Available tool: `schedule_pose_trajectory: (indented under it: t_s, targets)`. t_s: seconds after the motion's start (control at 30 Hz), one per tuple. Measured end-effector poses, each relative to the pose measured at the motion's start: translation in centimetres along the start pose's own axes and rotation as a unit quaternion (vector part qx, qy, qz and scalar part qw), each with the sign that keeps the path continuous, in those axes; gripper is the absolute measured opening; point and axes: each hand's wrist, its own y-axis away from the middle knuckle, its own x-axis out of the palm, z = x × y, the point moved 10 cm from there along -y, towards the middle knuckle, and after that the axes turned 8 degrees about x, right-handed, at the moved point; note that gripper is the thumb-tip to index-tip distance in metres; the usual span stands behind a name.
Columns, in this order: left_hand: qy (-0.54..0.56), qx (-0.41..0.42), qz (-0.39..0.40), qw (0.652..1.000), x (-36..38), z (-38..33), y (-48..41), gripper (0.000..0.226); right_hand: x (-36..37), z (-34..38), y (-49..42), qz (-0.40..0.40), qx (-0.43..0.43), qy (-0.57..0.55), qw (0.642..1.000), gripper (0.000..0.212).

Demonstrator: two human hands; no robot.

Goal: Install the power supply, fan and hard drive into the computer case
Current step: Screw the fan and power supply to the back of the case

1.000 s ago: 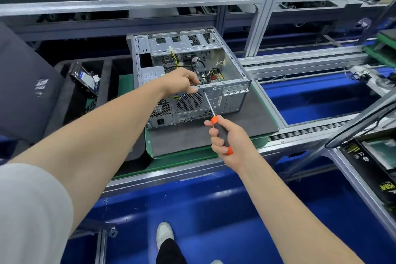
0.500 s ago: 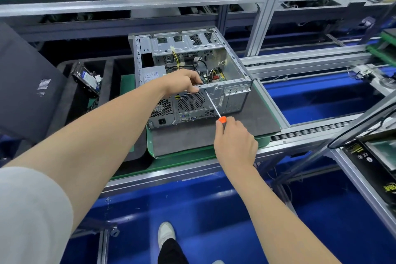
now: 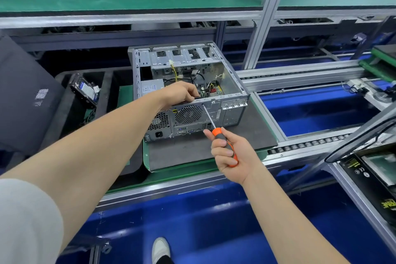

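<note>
Fingers of the right hand wrap the screwdriver, its tip on the computer case at the mat's far-left corner. The left hand curls inside, seemingly gripping the light, stiff-framed fan.

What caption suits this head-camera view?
The right hand holds a screwdriver tip to the computer case rear while the left hand grips its upper edge.

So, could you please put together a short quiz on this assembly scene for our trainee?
1. Where does the hard drive lie?
2. True or false: the right hand holds the screwdriver by its handle.
3. The screwdriver's tip touches: A) the computer case rear panel beside the fan grille; B) the hard drive.
Key: 1 in the black tray left of the case; 2 true; 3 A.
</note>
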Motion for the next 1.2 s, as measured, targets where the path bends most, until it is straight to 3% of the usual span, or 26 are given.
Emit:
schedule_pose_trajectory:
  t_s: [0.1,0.23,0.3,0.43,0.5,0.57,0.63,0.67,0.73,0.77,0.8,0.87,0.9,0.93,0.97,1.0,1.1,1.13,1.17,1.2]
  targets:
    - [0.008,-0.01,0.012,1.0,0.3,-0.1,0.2,0.026,-1.1,0.2,0.0,-0.067,-0.049,0.106,0.991,0.038]
    - [0.037,-0.026,0.021,0.999,0.5,-0.2,0.4,0.024,-2.3,1.2,-0.1,-0.188,-0.114,0.225,0.949,0.044]
    - [0.045,-0.031,0.018,0.998,0.5,-0.4,0.4,0.024,-1.9,1.3,-0.1,-0.184,-0.119,0.223,0.95,0.047]
    - [0.036,-0.029,0.011,0.999,0.5,-0.5,0.4,0.025,-0.3,0.0,-0.3,-0.085,-0.066,0.107,0.988,0.042]
    - [0.029,-0.029,0.011,0.999,0.6,-0.6,0.4,0.026,-1.0,0.8,0.0,-0.149,-0.105,0.18,0.967,0.043]
    - [0.03,-0.03,0.01,0.999,0.6,-0.5,0.3,0.027,-1.7,2.6,1.1,-0.272,-0.194,0.322,0.886,0.045]
    - [0.031,-0.033,0.005,0.999,0.6,-0.5,0.3,0.028,-1.1,3.6,2.3,-0.337,-0.265,0.421,0.799,0.046]
    - [0.03,-0.034,0.002,0.999,0.6,-0.4,0.2,0.029,-0.7,3.8,2.6,-0.351,-0.279,0.446,0.775,0.046]
    - [0.031,-0.037,0.0,0.999,0.6,-0.2,0.1,0.031,-0.2,3.8,2.9,-0.353,-0.287,0.453,0.766,0.045]
    - [0.032,-0.039,0.001,0.999,0.5,-0.1,0.0,0.032,0.2,4.0,3.2,-0.367,-0.299,0.472,0.744,0.044]
    - [0.033,-0.041,0.002,0.999,0.5,0.0,-0.1,0.032,0.8,4.4,3.8,-0.402,-0.315,0.524,0.682,0.041]
    - [0.034,-0.043,0.004,0.998,0.6,0.2,-0.2,0.032,2.2,4.7,5.1,-0.499,-0.33,0.647,0.473,0.029]
    - [0.036,-0.043,0.004,0.998,0.6,0.2,-0.2,0.032,2.6,4.4,5.5,-0.519,-0.342,0.67,0.407,0.026]
    - [0.039,-0.043,0.005,0.998,0.7,0.3,-0.3,0.032,2.8,4.1,5.7,-0.518,-0.359,0.673,0.388,0.026]
    - [0.043,-0.04,0.007,0.998,0.7,0.2,-0.3,0.032,2.4,4.1,5.4,-0.504,-0.368,0.663,0.413,0.025]
    - [0.045,-0.037,0.01,0.998,0.7,0.2,-0.3,0.032,1.4,4.5,4.6,-0.477,-0.364,0.633,0.488,0.025]
    - [0.039,-0.031,0.018,0.999,0.7,0.0,-0.2,0.031,-2.3,3.1,0.4,-0.328,-0.19,0.389,0.84,0.044]
    - [0.038,-0.029,0.017,0.999,0.7,-0.1,-0.2,0.031,-2.3,1.8,-0.5,-0.272,-0.131,0.313,0.9,0.051]
    - [0.04,-0.027,0.016,0.999,0.7,-0.1,-0.3,0.032,-2.0,1.3,-0.9,-0.24,-0.112,0.288,0.92,0.054]
    - [0.044,-0.027,0.014,0.999,0.6,-0.1,-0.4,0.033,-1.7,1.6,-0.9,-0.234,-0.128,0.312,0.912,0.054]
